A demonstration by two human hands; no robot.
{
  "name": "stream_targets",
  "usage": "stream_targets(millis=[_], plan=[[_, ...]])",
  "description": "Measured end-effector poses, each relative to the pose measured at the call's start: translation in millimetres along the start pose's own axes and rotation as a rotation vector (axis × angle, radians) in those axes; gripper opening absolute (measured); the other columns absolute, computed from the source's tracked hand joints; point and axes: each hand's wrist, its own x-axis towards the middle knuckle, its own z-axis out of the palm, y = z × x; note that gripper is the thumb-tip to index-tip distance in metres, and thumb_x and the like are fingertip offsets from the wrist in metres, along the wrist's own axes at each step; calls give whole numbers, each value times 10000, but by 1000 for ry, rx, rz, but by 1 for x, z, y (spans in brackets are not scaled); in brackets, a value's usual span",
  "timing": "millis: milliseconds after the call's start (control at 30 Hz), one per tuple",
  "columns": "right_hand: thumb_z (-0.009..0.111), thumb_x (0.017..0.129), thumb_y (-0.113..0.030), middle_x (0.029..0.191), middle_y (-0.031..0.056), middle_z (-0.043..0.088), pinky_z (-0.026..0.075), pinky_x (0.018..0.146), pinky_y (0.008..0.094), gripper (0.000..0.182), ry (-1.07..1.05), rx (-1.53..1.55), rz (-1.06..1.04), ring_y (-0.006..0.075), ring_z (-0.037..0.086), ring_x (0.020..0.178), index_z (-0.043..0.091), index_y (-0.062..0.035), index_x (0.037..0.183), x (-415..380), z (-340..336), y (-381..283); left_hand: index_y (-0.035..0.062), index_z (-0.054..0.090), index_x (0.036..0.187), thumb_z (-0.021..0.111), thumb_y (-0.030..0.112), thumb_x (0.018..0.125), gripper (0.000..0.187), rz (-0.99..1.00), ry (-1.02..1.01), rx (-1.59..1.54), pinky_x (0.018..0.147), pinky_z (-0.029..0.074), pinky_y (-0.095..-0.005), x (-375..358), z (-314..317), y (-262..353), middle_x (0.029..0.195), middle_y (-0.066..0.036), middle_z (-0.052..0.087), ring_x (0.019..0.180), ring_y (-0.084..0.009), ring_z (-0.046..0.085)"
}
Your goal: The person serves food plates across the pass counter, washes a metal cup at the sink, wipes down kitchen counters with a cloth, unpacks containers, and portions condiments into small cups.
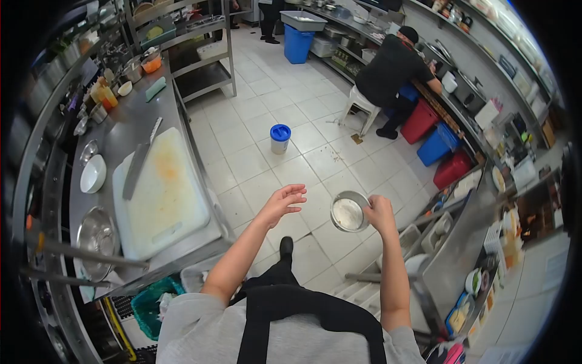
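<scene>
My right hand [380, 215] grips the rim of a metal bowl [350, 212] with a white substance inside, held over the tiled floor. To its left, my left hand [285, 203] is raised in the air with fingers apart and nothing in it. A container with a blue lid [280, 139] stands upright on the floor ahead of both hands. On the steel counter at the left, a large knife [139, 164] lies on the left edge of a white cutting board [163, 194].
A person [391, 76] sits on a white stool [360, 113] at the right counter. Red [419, 121] and blue [438, 144] bins stand below it. Another person [270, 18] stands at the back near a blue bin [297, 43]. A metal rack [231, 54] stands at the back left.
</scene>
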Motion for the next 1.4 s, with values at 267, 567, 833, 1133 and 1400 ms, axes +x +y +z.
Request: stream_targets(millis=[267,567,833,1133,1400], plan=[[541,600,-78,483,181,451,384,433,353,152,0,-39,137,224,479,421,482,61,595,151,-20,101,46,453,1198,521,205,867,374,-10,282,-367,823,455,-318,173,-64,24,1151,-80,528,1015,-164,525],[522,595,-60,508,232,459,412,482,377,150,-1,-44,359,276,536,460,489,85,612,364,-33,164,58,454,1202,516,229,870,379,19,391,-151,820,457,-329,357,-169,85,1155,-69,527,1026,-164,519],[541,575,-51,629,278,508,420,526,440,135,64,-23,-52,432,544,628,524,75,621,673,49,201,114,490,735,608,213,775,159,-519,1046,-45,391,315,-292,378,-369,-55,547,10,410,449,-107,396],[539,620,-37,632,270,529,443,584,443,112,-76,121,-352,428,556,654,541,70,654,995,114,104,111,492,728,564,229,762,142,-429,1489,-415,399,361,-307,380,-347,-57,589,-28,422,456,-151,418],[535,598,-36,552,264,479,417,498,385,141,-103,132,-374,359,571,533,524,91,658,1241,186,74,77,487,676,637,227,724,218,-644,1393,-31,326,306,-352,761,-575,16,502,-61,434,376,-177,398]])
